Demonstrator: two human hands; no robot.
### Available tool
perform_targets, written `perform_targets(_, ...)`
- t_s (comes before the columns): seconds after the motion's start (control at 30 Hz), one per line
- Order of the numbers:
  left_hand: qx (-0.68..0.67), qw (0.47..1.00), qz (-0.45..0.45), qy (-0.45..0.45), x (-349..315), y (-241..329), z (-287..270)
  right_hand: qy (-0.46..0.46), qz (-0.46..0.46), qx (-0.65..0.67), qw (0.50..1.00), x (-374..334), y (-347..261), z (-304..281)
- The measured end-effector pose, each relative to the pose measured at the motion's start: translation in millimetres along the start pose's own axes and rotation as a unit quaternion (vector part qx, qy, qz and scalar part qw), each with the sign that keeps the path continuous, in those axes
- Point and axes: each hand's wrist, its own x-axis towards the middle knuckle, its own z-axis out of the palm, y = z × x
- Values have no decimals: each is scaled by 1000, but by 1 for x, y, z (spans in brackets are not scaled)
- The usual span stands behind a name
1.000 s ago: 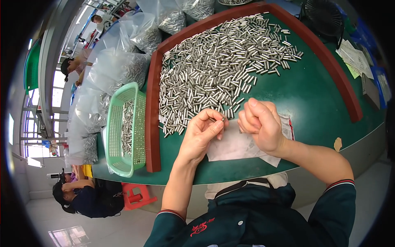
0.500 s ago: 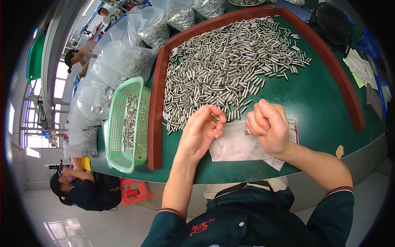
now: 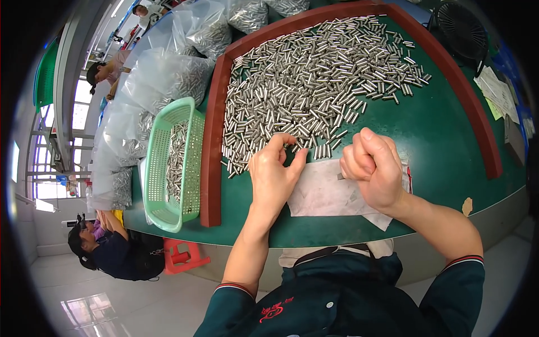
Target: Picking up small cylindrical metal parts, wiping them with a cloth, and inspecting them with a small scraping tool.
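A broad heap of short shiny metal pins (image 3: 303, 84) lies on the green table (image 3: 438, 129). At the heap's near edge is my left hand (image 3: 272, 174), thumb and forefinger curved apart with a gap between them; no pin shows there. My right hand (image 3: 375, 171) is closed in a fist over the right part of a stained whitish cloth (image 3: 320, 194). The small end of a metal pin (image 3: 340, 176) pokes out at the fist's left side; whatever else lies inside is hidden. A small row of pins (image 3: 321, 151) sits between both hands.
A dark red frame (image 3: 213, 140) borders the heap. Left of it stands a light green basket (image 3: 193, 191) with pins. Beyond are clear bags of pins (image 3: 191, 78). A black fan (image 3: 460, 33) and papers (image 3: 497, 90) lie right. Co-workers (image 3: 112, 241) sit at left.
My left hand has turned over, back now upward, its fingers reaching to the heap; the pin seen at its fingertips no longer shows. My right fist stays closed, nearly in place.
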Motion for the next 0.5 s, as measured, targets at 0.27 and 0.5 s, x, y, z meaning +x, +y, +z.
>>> perform_targets(0.27, -11, 997, 54, -52, 2, -4, 0, 8, 1, -16, 1000, 1, 0, 2)
perform_targets(0.5, -123, 981, 41, -147, -8, 8, -4, 13, -4, -19, 1000, 0, 0, 0)
